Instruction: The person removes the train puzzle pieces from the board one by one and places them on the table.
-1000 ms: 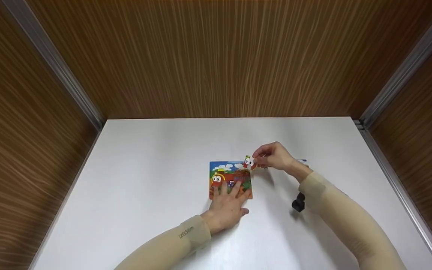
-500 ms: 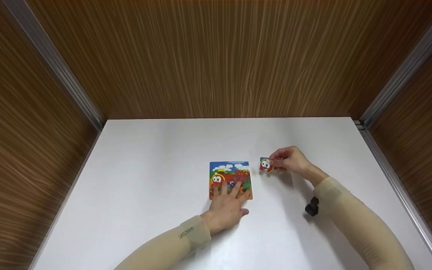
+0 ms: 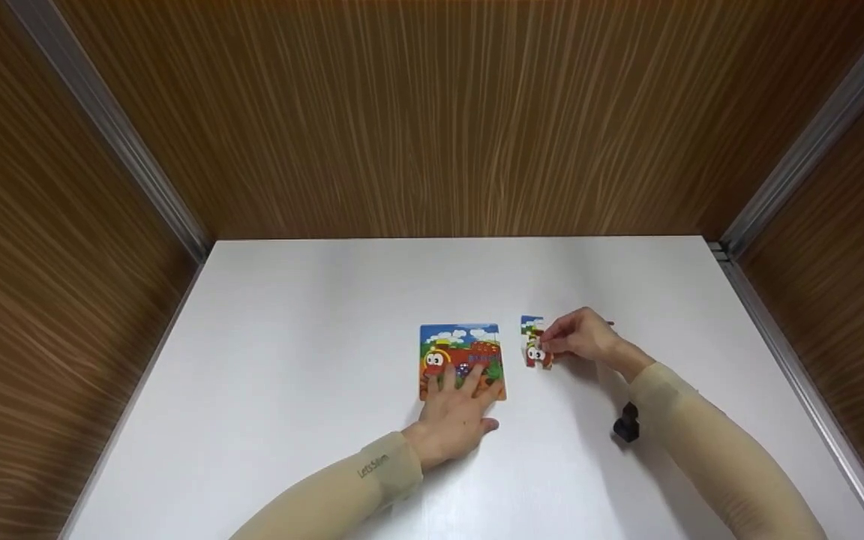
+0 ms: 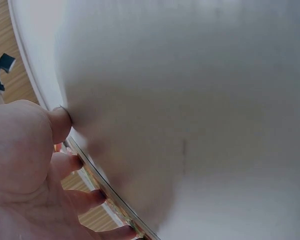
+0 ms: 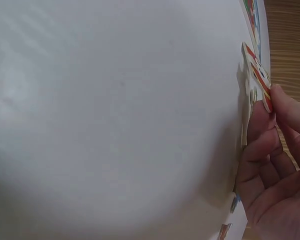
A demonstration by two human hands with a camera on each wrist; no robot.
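Note:
My left hand (image 3: 453, 420) lies with spread, straight fingers on the lower part of a picture puzzle (image 3: 459, 334) that shows a red train with eyes under a blue sky. Right of the puzzle, my right hand (image 3: 586, 336) pinches a red puzzle piece (image 3: 535, 354) with cartoon eyes between thumb and fingers. In the right wrist view this puzzle piece (image 5: 260, 75) is tilted just above the table. A blue and white puzzle piece (image 3: 531, 321) lies right behind the held one. The puzzle's edge (image 4: 115, 195) shows under the left fingertips in the left wrist view.
More puzzle pieces (image 5: 224, 231) lie under and beyond the right hand, mostly hidden in the head view. A black object (image 3: 626, 424) shows beside the right sleeve. Wood-grain panels (image 3: 447, 120) bound the white table (image 3: 289, 337) at the back and sides.
My right hand has carried the red piece from the puzzle's upper right corner to the right, then nearer to me. The blue and white piece now shows. The left hand has stayed still.

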